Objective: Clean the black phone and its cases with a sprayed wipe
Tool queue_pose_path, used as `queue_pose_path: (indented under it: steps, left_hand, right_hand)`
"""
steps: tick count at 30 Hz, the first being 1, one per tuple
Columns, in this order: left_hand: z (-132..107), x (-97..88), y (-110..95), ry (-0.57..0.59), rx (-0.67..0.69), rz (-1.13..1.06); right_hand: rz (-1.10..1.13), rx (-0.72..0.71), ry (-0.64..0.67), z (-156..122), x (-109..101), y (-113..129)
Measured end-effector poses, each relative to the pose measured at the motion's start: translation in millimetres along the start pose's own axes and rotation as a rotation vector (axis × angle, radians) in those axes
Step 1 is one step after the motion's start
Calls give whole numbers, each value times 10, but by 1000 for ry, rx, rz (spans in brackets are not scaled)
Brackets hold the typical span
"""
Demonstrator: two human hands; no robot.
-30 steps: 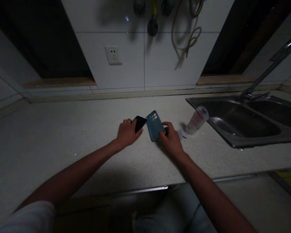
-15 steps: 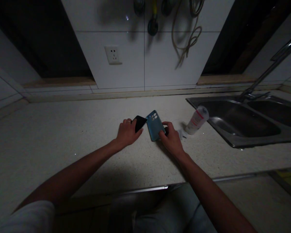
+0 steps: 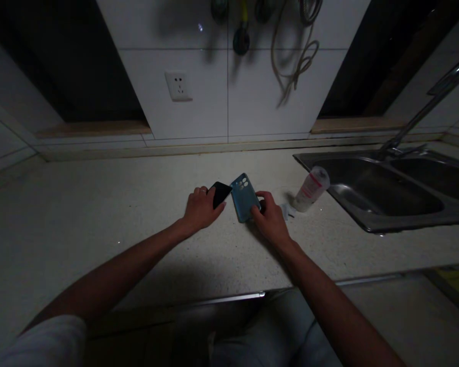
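Nearly at the middle of the pale, speckled stone bench (image 3: 99,229), the person holds two flat objects with both bare hands. The left hand (image 3: 201,209) is curled and not spread, and its fingers (image 3: 199,191) close over the lower part of a thin black rectangular phone (image 3: 222,192), so that only the upper corner of it shows; one finger wears a ring. The right hand (image 3: 271,220) grips the lower right edge of a light blue phone case (image 3: 244,198) between the thumb and the fingers. This case has a group of round camera holes near its top, and it leans at a slant just beside the black phone, but I cannot tell if the two touch. A small dark part shows under the right fingers, too dim to name. To the right, a white plastic bottle (image 3: 311,189) with a red label lies on its side near a small white scrap (image 3: 286,212), close to the rim of a stainless steel double sink (image 3: 375,221) with a tall metal faucet (image 3: 424,120). Behind the bench, a white wall socket (image 3: 178,86) sits in the white tiles, and a coil of pale rope (image 3: 296,58) hangs there.
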State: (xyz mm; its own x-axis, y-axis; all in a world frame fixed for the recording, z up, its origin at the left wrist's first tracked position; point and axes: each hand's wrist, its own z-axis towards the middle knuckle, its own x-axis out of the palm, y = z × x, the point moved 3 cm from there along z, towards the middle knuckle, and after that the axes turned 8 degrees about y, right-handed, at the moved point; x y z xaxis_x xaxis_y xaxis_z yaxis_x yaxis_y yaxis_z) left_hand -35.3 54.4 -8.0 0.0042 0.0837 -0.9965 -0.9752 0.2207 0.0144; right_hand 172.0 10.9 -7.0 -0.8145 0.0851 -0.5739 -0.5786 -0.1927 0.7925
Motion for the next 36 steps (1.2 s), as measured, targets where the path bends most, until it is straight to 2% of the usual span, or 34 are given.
queue_pose_path:
  steps: [36]
  left_hand:
    - [1,0,-2,-6,-2,3]
  right_hand:
    - [-11,-9,12,-12,-7,7]
